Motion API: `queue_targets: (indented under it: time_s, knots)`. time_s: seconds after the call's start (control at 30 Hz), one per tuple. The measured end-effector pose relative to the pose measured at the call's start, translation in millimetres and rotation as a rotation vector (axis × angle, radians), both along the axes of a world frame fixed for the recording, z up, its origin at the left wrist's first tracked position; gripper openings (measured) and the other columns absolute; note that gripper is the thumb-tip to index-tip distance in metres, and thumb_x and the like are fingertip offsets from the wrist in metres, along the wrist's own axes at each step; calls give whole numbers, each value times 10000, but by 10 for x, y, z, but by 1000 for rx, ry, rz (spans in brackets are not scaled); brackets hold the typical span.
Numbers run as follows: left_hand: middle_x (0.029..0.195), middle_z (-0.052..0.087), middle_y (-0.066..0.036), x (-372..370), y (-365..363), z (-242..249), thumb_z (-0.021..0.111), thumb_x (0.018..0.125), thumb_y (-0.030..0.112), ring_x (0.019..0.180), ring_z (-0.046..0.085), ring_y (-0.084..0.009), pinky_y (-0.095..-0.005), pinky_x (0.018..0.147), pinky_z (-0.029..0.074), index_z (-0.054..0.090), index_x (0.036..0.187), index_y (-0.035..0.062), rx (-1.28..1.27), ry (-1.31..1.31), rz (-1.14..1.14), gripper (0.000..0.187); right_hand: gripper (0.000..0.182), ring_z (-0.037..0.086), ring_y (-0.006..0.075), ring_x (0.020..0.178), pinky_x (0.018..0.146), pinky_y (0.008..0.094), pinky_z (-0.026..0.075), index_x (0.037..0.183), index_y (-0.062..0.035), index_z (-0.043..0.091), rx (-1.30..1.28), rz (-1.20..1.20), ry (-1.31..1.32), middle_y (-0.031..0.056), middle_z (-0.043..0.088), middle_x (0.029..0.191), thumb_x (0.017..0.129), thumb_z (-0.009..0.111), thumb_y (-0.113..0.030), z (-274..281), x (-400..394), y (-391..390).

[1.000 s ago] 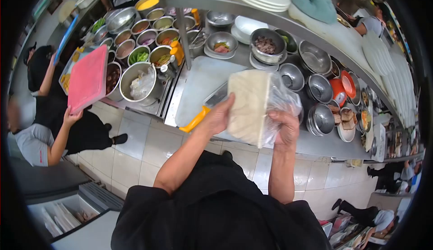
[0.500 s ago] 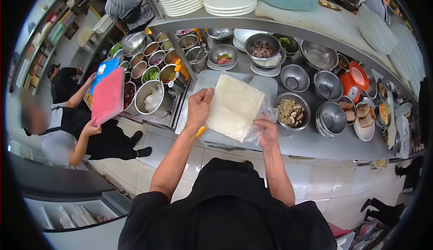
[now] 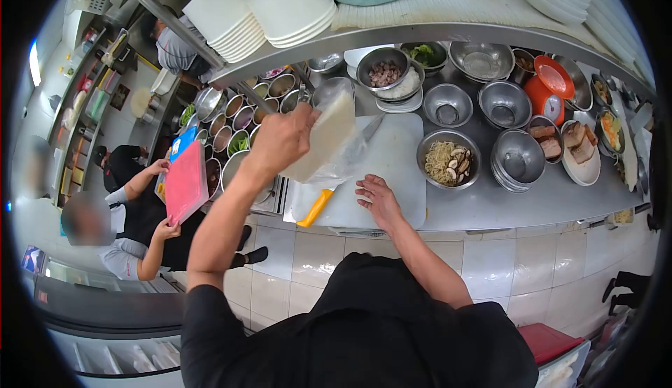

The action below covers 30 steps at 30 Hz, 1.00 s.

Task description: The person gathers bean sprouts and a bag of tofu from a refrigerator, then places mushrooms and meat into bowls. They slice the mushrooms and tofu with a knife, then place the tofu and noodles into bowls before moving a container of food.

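My left hand [image 3: 282,138] grips a pale square pastry sheet [image 3: 327,142] by its upper left edge and holds it up, tilted, above the left part of the white cutting board [image 3: 406,153]. Clear plastic film [image 3: 344,166] hangs from the sheet's right side. My right hand [image 3: 380,202] is apart from it, over the board's near side, fingers spread with nothing in them. Below the sheet lies a knife with a yellow handle [image 3: 315,208]; the sheet and film cover part of it.
Right of the board stand a bowl of sprouts and sliced mushrooms [image 3: 448,158], stacked steel bowls [image 3: 518,160] and an orange scale [image 3: 548,90]. A shelf [image 3: 413,20] with white containers [image 3: 292,6] crosses above. On the left, a co-worker [image 3: 150,227] holds a red board [image 3: 186,184].
My right hand has let go of the sheet and film and come away, opening. My left hand has carried the sheet leftward and tilted it. The view has shifted.
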State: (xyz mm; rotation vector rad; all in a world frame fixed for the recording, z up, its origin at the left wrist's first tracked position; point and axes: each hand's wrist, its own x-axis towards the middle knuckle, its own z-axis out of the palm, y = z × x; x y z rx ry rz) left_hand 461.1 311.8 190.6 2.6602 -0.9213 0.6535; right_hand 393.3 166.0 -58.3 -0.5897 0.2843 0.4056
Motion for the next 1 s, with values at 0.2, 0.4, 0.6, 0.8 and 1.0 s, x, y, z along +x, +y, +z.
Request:
queue_targets:
  time_s: [0.2,0.4,0.6,0.8,1.0]
  knots:
    - [540,510,-194,96,35,75,571,863,110,493,545,-377,-438,421,398,499,729,25,93,-46,-54,174,600,473,163,1080,917,361,334,1269,-159,352,161,12,-186,58,487,1206,708,553,-85,-58,107,132]
    - [582,540,-172,133,76,142,574,896,162,478,517,-280,-343,478,415,582,795,0,-15,-1,28,191,712,402,201,1201,999,412,306,1338,-168,308,474,38,-271,71,411,1300,666,522,-75,78,172,171]
    - [657,602,-122,192,124,203,571,910,221,568,538,-179,-291,546,432,590,789,-17,-166,118,141,268,719,392,263,1223,984,444,340,1391,-179,260,660,117,-231,91,383,1354,719,514,-133,24,300,364]
    - [638,614,-90,188,223,125,555,915,259,546,552,-191,-291,545,431,575,719,-11,-340,211,28,334,597,488,270,1173,1007,465,373,1338,-141,354,491,-32,-68,115,499,1252,795,602,-136,-50,459,537]
    - [830,609,-14,265,695,37,514,934,337,712,572,-97,-238,681,473,586,931,-1,-1329,862,26,346,485,554,276,1095,945,472,457,1240,-42,453,429,24,5,98,566,1160,795,647,-63,-141,405,382]
